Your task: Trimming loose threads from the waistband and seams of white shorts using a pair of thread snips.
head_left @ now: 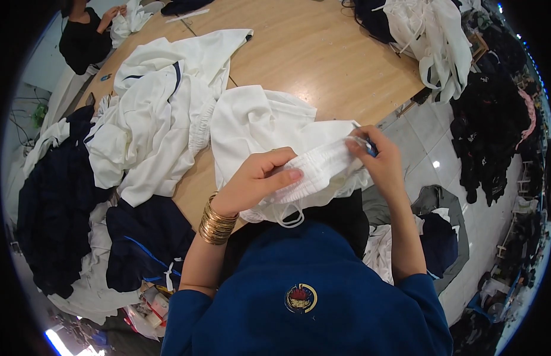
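My left hand grips the gathered elastic waistband of a white garment, thumb on top, with gold bangles on that wrist. My right hand pinches the other end of the same waistband and also holds a small blue tool, mostly hidden by the fingers. A white drawstring loop hangs below the band. The garment lies over the near edge of a wooden table, just above my blue top.
A heap of white clothes with dark trim lies on the table's left. Dark blue garments pile at the left edge. More white clothes sit at the far right, black clothing beyond. Another person stands at the far left corner.
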Motion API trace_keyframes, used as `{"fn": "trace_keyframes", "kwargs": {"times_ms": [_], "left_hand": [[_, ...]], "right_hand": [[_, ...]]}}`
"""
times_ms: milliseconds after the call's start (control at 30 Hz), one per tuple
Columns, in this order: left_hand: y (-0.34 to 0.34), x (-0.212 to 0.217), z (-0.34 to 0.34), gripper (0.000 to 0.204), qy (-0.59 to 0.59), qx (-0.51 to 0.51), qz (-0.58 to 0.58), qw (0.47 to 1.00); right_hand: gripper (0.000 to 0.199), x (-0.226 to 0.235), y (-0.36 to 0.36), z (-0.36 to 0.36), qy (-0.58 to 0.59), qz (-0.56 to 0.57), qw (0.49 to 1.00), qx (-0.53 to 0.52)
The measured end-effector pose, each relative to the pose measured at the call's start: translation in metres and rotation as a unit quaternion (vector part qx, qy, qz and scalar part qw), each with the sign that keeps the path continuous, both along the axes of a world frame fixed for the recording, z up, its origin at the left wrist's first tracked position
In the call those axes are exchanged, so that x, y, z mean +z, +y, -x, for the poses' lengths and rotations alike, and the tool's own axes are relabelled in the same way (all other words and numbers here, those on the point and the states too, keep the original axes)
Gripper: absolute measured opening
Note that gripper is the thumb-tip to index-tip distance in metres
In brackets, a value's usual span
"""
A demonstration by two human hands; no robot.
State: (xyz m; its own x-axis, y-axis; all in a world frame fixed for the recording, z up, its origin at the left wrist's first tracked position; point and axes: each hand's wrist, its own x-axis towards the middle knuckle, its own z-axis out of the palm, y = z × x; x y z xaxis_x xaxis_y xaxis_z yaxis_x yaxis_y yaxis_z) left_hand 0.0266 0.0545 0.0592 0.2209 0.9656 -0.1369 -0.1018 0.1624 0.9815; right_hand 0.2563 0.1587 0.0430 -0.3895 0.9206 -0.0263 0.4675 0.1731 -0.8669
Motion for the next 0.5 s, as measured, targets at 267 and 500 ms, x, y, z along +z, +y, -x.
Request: {"fn": "trace_keyframes", "kwargs": {"times_ms": [267, 500], "left_hand": [[0.005, 0.0, -0.007, 0.023, 0.087, 0.014, 0.039, 0.995], [0.01, 0.002, -0.013, 0.025, 0.089, 0.042, 0.013, 0.995]], "right_hand": [[0.029, 0.049, -0.033, 0.004, -0.112, -0.291, 0.94, 0.139], [0.028, 0.051, -0.039, 0.005, -0.161, -0.345, 0.914, 0.141]]}}
